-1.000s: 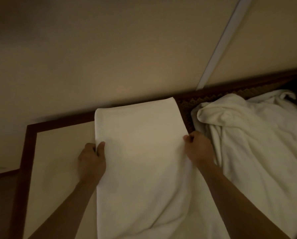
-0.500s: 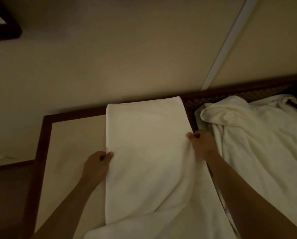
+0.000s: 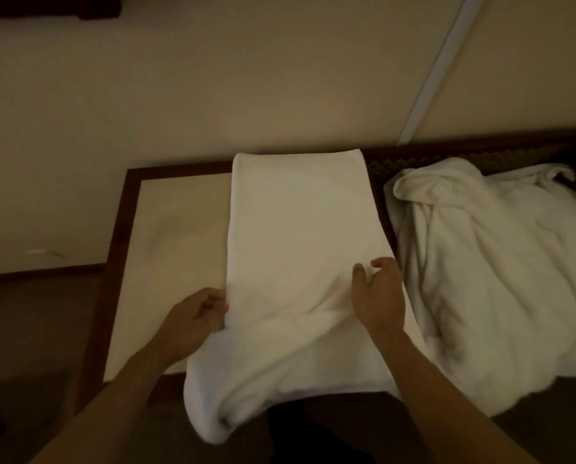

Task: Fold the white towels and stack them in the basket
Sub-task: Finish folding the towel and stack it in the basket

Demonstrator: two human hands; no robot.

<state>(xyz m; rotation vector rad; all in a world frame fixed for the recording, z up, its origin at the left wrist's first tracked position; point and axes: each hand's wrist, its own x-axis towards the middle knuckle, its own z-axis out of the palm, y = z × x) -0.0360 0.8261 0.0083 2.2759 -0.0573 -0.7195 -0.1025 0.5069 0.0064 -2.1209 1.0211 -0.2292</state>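
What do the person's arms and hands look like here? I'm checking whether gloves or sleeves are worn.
Both are bare: the left hand and right hand wear no gloves, and no sleeve covers either forearm as far as the frame shows. No watch, ring or bracelet can be made out in the dim light.

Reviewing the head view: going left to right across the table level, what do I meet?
Dark wooden table frame → bare cream tabletop → left hand gripping the towel's edge → flat white towel being folded → right hand resting on it → crumpled pile of white towels.
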